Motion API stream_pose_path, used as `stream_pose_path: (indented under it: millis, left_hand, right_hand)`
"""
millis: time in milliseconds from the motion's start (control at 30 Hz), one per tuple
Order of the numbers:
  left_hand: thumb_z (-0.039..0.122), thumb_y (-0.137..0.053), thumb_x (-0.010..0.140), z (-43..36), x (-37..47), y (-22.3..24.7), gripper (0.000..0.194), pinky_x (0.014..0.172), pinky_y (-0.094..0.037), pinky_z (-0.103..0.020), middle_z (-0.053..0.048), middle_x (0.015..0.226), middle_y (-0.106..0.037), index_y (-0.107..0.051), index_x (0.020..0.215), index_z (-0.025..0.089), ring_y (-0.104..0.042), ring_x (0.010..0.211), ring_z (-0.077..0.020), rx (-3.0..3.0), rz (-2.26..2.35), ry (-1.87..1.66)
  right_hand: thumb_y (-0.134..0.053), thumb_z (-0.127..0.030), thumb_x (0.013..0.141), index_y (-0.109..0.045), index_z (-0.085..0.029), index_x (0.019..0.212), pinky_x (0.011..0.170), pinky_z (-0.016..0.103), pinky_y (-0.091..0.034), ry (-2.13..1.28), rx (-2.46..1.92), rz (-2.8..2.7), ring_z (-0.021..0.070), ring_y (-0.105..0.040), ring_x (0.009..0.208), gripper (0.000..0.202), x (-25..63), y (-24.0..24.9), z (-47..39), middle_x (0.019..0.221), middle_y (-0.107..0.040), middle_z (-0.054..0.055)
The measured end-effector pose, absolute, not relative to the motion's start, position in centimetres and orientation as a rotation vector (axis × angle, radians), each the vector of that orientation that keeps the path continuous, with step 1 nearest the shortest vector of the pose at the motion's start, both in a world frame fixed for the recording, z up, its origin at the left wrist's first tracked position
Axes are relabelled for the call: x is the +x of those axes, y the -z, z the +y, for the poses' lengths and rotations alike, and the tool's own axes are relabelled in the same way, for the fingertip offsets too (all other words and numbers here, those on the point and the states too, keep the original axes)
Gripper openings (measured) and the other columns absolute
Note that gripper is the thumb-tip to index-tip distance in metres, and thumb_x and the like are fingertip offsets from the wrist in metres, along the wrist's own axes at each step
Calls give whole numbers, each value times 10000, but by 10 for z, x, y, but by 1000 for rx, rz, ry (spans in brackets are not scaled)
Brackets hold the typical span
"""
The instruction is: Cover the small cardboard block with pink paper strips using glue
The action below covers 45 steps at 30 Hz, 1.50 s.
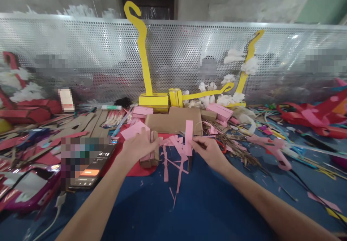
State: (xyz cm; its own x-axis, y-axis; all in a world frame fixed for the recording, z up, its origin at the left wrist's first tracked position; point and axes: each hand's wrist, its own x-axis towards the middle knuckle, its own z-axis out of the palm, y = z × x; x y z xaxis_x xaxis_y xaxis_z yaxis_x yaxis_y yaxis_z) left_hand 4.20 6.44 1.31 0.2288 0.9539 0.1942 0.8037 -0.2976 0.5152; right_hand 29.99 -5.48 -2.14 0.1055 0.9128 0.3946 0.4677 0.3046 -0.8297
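Observation:
My right hand (208, 149) pinches a pink paper strip (189, 134), which stands nearly upright above the table. Thumb and fingers spread, my left hand (139, 145) is over a small cardboard block (151, 160) with pink on it. I cannot tell how firmly it touches the block. Just behind that hand is a flat piece of pink paper (132, 129). Thin pink paper scraps (166, 163) lie between my hands. A red sheet (132, 168) is partly under the block. Scissors with a red handle (222, 146) lie beside my right hand, mostly hidden.
Yellow hook-topped paper shapes (145, 60) stand at the back against a perforated metal panel (184, 49). A brown cardboard piece (173, 122) lies ahead. At right is a pink glue gun (271, 145) with its cord; at left, a lit phone (94, 165) and a cable.

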Motion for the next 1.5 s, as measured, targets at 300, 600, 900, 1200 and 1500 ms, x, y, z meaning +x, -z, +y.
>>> stream_pose_path:
  millis: [300,600,900,1200,1500]
  left_hand:
    - [457,-831,677,66,50,-24,341,507,-417,-279,-50,692,-664,-592,748,224,-618,618,-213,1725,1149,-992]
    - [457,-792,820,15,92,-2,483,744,-610,-355,-106,1031,-733,-594,1165,183,-724,848,-220,1191,561,-887]
    - [561,-676,890,4,108,14,522,723,-629,-359,-82,1095,-716,-505,1266,241,-729,896,-222,1146,557,-901]
    - [435,-826,779,4,106,14,697,830,-581,-329,-119,1231,-647,-471,1332,205,-668,1023,-218,1337,580,-980]
    - [419,-828,773,0,108,12,659,837,-565,-338,-101,1179,-665,-507,1305,200,-656,1013,-224,1331,609,-993]
  right_hand:
    - [-724,-545,860,-700,-187,791,556,264,-410,-769,-1233,-1367,131,-507,567,366,297,22,-55,618,-591,-22]
    - [-807,-530,789,-652,-181,739,527,236,-465,-1136,-1070,-1328,103,-572,522,385,280,10,-70,645,-652,-16]
    - [-809,-501,796,-635,-181,727,535,234,-468,-1127,-1141,-1351,102,-578,521,371,277,13,-72,647,-671,-11]
    - [-856,-439,754,-631,-179,721,505,226,-430,-1114,-1150,-1345,96,-550,491,345,278,14,-71,599,-640,-29]
    - [-845,-436,769,-624,-180,736,487,224,-414,-1072,-1185,-1386,95,-541,488,340,278,17,-71,614,-643,-24]
